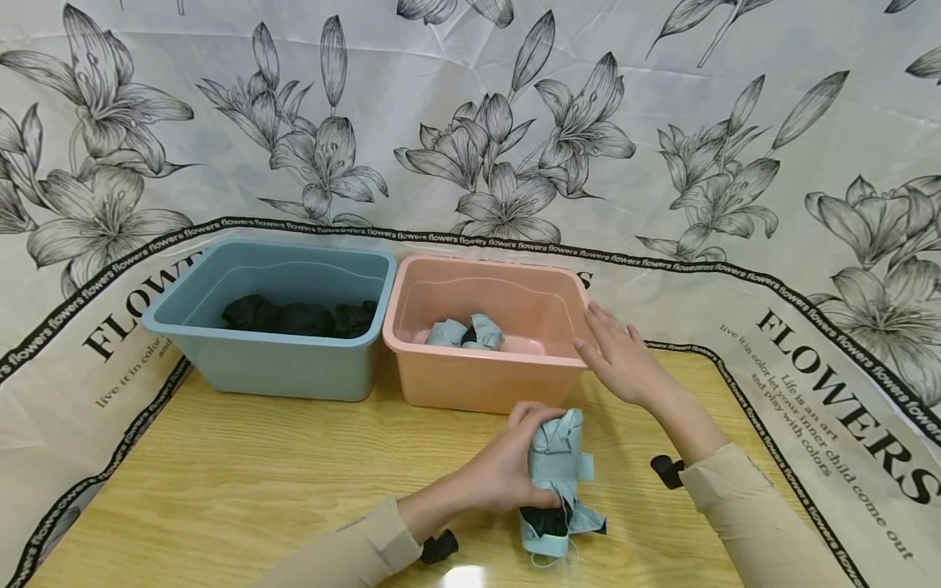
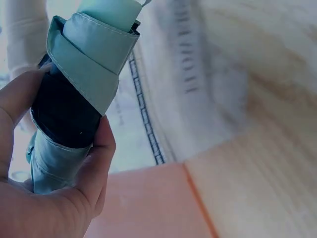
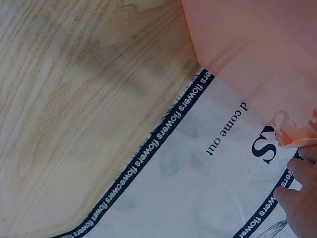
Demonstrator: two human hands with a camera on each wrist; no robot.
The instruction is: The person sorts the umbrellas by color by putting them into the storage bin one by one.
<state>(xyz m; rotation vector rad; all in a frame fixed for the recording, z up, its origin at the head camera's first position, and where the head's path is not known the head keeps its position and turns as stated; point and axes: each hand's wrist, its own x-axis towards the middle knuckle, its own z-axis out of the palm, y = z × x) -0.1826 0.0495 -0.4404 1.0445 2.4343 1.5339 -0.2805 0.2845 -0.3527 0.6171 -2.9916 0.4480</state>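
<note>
My left hand [image 1: 507,469] grips a folded light-teal compact umbrella [image 1: 555,445] above the front of the table; its thumb and fingers wrap the cloth, as the left wrist view also shows. Loose flaps of the umbrella [image 2: 74,114] expose a dark inner side, and a thin cord hangs at its near end. My right hand [image 1: 625,359] rests with extended fingers at the right rim of the pink bin [image 1: 485,380]. Inside that bin lies a bundle of similar light-blue fabric [image 1: 447,333] with a dark patch. In the right wrist view only some fingers [image 3: 302,171] show, by the bin's rim.
Left of the pink bin stands a blue bin [image 1: 279,367] holding dark, crumpled items [image 1: 305,318]. Both sit at the back of the wooden table [image 1: 257,465], before a flower-printed cloth [image 1: 698,327]. Dark wrist-worn pieces [image 1: 439,547] are on both forearms.
</note>
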